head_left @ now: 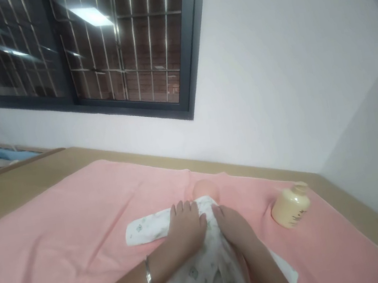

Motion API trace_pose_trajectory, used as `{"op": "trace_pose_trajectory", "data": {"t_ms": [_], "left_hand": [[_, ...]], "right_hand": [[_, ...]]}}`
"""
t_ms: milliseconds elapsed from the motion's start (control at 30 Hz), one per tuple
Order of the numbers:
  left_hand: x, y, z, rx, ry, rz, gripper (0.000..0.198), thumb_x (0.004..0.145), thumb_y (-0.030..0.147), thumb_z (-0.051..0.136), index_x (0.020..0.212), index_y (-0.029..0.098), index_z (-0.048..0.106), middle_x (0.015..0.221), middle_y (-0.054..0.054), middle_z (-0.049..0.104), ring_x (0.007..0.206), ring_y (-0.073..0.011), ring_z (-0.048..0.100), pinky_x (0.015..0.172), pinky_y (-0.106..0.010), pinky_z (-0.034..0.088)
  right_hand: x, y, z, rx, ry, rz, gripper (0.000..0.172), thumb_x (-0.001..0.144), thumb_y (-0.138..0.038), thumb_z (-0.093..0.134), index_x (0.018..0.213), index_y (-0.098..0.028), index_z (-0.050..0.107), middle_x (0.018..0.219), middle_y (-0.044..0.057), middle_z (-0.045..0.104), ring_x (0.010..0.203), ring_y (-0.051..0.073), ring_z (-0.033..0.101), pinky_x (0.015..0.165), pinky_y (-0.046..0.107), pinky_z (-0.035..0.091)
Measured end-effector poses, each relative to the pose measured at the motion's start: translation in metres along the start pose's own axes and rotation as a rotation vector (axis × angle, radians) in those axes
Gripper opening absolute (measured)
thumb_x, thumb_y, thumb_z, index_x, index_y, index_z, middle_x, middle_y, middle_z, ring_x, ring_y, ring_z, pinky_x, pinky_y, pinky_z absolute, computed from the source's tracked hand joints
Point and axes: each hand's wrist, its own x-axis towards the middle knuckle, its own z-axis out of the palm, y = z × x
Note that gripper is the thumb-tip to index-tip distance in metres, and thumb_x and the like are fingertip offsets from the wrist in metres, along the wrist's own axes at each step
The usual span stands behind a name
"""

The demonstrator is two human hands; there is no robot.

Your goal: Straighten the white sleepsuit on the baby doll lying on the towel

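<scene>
A small white garment with a faint print point(192, 275) lies spread on a pink cloth point(88, 210), over what looks like a doll, whose rounded head point(205, 190) shows past the collar. My left hand point(186, 223) rests on the garment near the left shoulder, fingers apart and pointing away; a silver bracelet is on that wrist. On the right side of the collar lies my right hand point(233, 225), its thumb along the fabric and its other fingers mostly hidden. One sleeve stretches out to the left, and part of the other shows beyond my right forearm.
A cream pump bottle point(290, 205) stands tilted in view on the pink cloth at the right. The tan table edge point(251, 170) runs along the white wall, below a barred window. At the far left, a bin point(1, 159) holds fabrics.
</scene>
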Motion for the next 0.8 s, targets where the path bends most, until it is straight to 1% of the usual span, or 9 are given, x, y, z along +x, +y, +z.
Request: {"op": "trace_pose_trajectory", "data": {"t_ms": [67, 133, 233, 333, 400, 467, 633, 700, 800], "left_hand": [[0.002, -0.001, 0.000, -0.027, -0.015, -0.009, 0.037, 0.091, 0.034, 0.030, 0.102, 0.015, 0.060, 0.108, -0.014, 0.061, 0.105, -0.0304, 0.052, 0.094, -0.046, 0.033], [0.008, -0.007, 0.001, -0.103, -0.060, -0.013, 0.036, 0.091, 0.036, 0.030, 0.098, 0.017, 0.060, 0.104, -0.012, 0.063, 0.101, -0.0282, 0.054, 0.092, -0.044, 0.035], [0.018, -0.020, 0.002, -0.268, -0.115, -0.019, 0.035, 0.091, 0.042, 0.034, 0.095, 0.020, 0.061, 0.098, -0.007, 0.066, 0.092, -0.0238, 0.058, 0.084, -0.036, 0.040], [0.023, -0.028, 0.002, -0.392, -0.124, -0.033, 0.036, 0.090, 0.046, 0.036, 0.098, 0.021, 0.061, 0.099, -0.005, 0.066, 0.087, -0.0211, 0.060, 0.076, -0.031, 0.043], [0.021, -0.026, 0.002, -0.379, -0.119, -0.018, 0.037, 0.091, 0.047, 0.034, 0.095, 0.021, 0.061, 0.097, -0.005, 0.066, 0.087, -0.0212, 0.059, 0.075, -0.031, 0.043], [0.016, -0.019, 0.001, -0.294, -0.096, 0.016, 0.038, 0.093, 0.043, 0.030, 0.092, 0.021, 0.061, 0.096, -0.006, 0.066, 0.090, -0.0224, 0.058, 0.079, -0.033, 0.042], [0.001, 0.000, 0.004, -0.022, 0.025, 0.059, 0.033, 0.091, 0.031, 0.033, 0.102, 0.015, 0.060, 0.107, -0.015, 0.061, 0.103, -0.0301, 0.053, 0.090, -0.045, 0.036], [0.001, -0.001, 0.005, -0.038, 0.033, 0.072, 0.031, 0.090, 0.030, 0.034, 0.100, 0.015, 0.060, 0.104, -0.015, 0.062, 0.101, -0.0292, 0.054, 0.090, -0.044, 0.036], [0.013, -0.015, 0.005, -0.237, -0.026, 0.055, 0.028, 0.088, 0.033, 0.039, 0.096, 0.018, 0.061, 0.101, -0.010, 0.064, 0.096, -0.0251, 0.057, 0.085, -0.038, 0.040]], "right_hand": [[-0.002, -0.001, -0.001, -0.004, 0.002, 0.012, 0.052, 0.098, -0.045, 0.018, 0.102, -0.015, 0.061, 0.104, 0.013, 0.064, 0.095, 0.023, 0.059, 0.077, 0.030, 0.039], [-0.008, -0.005, -0.005, 0.000, 0.008, -0.008, 0.055, 0.098, -0.048, 0.017, 0.102, -0.016, 0.061, 0.102, 0.012, 0.064, 0.093, 0.022, 0.059, 0.076, 0.030, 0.039], [-0.021, -0.014, -0.011, 0.000, 0.022, -0.059, 0.059, 0.098, -0.052, 0.013, 0.095, -0.018, 0.061, 0.095, 0.010, 0.065, 0.087, 0.021, 0.059, 0.074, 0.030, 0.038], [-0.030, -0.022, -0.015, -0.013, 0.030, -0.085, 0.062, 0.097, -0.055, 0.010, 0.091, -0.019, 0.061, 0.090, 0.009, 0.065, 0.082, 0.020, 0.059, 0.071, 0.030, 0.037], [-0.029, -0.023, -0.016, 0.003, 0.032, -0.072, 0.063, 0.096, -0.057, 0.011, 0.091, -0.019, 0.061, 0.091, 0.009, 0.065, 0.083, 0.021, 0.058, 0.070, 0.030, 0.037], [-0.024, -0.021, -0.013, 0.023, 0.036, -0.045, 0.061, 0.096, -0.057, 0.013, 0.093, -0.019, 0.061, 0.094, 0.009, 0.065, 0.085, 0.022, 0.059, 0.071, 0.030, 0.038], [-0.004, -0.008, -0.003, -0.005, 0.036, 0.011, 0.057, 0.098, -0.048, 0.015, 0.097, -0.017, 0.062, 0.099, 0.012, 0.065, 0.091, 0.023, 0.059, 0.075, 0.031, 0.038], [-0.001, -0.005, -0.002, -0.003, 0.026, 0.026, 0.056, 0.098, -0.046, 0.015, 0.098, -0.016, 0.062, 0.101, 0.013, 0.065, 0.092, 0.023, 0.059, 0.076, 0.032, 0.038], [-0.008, -0.009, -0.007, 0.021, 0.003, -0.001, 0.050, 0.096, -0.046, 0.021, 0.098, -0.016, 0.062, 0.101, 0.013, 0.065, 0.092, 0.023, 0.059, 0.074, 0.030, 0.038]]}}
